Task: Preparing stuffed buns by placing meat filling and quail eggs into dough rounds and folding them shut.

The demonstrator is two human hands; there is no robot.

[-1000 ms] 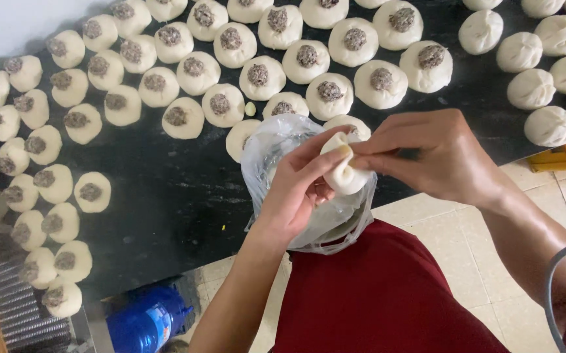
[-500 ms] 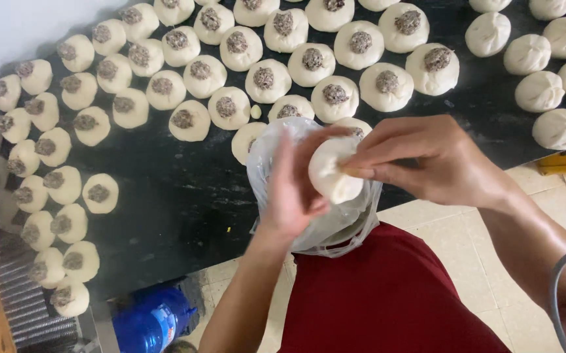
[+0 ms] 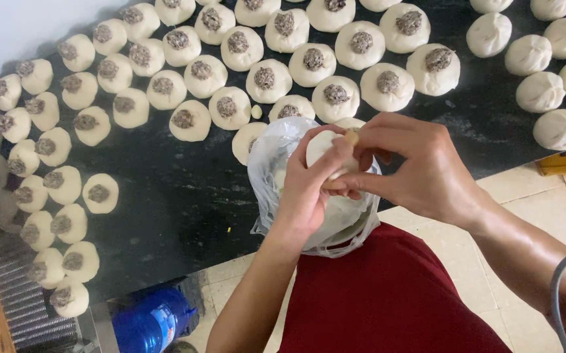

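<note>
Both hands (image 3: 368, 180) around dough round (image 3: 325, 145)

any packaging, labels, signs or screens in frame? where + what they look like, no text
Clear plastic bag: over a bowl at the dark table's near edge, under both hands; crinkled, see-through, whitish.
Blue plastic bottle: floor, bottom left below the table; rounded, lying tilted, with a pale label too blurred to describe.
Yellow box-like item: right, at the table edge; partly hidden.
No signs or screens.

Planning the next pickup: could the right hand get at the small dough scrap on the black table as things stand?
Probably not at once: the right hand and left hand both pinch a dough piece, though the scrap lies uncovered nearby.
</note>
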